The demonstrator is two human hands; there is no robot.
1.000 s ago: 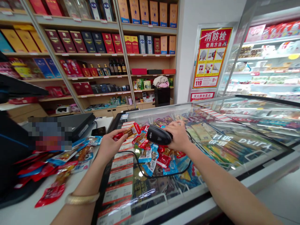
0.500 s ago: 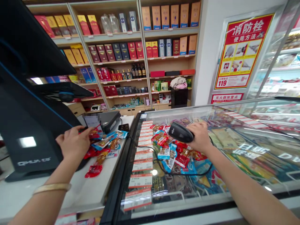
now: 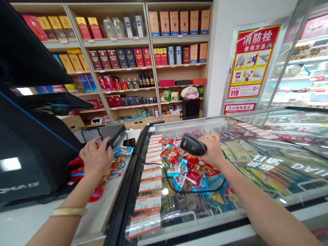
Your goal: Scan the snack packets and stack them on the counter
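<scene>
My right hand is wrapped round a black barcode scanner, its head pointing left above the glass-topped case. Under the scanner, a heap of small red and blue snack packets lies on the glass. My left hand, fingers apart and bent, hovers at the white counter over more snack packets. Some red packets lie left of that hand, against the dark checkout terminal. Just beyond its fingertips is a phone-like grey rectangle. My palm hides part of the pile.
The scanner's black cable loops across the glass display case. Price labels line the case's left edge. Behind the counter stand shelves of boxes and bottles. A red poster hangs at right.
My left hand has moved right and let go of a red packet; red packets now lie at its left. The right hand keeps the scanner over the heap. The view has shifted slightly.
</scene>
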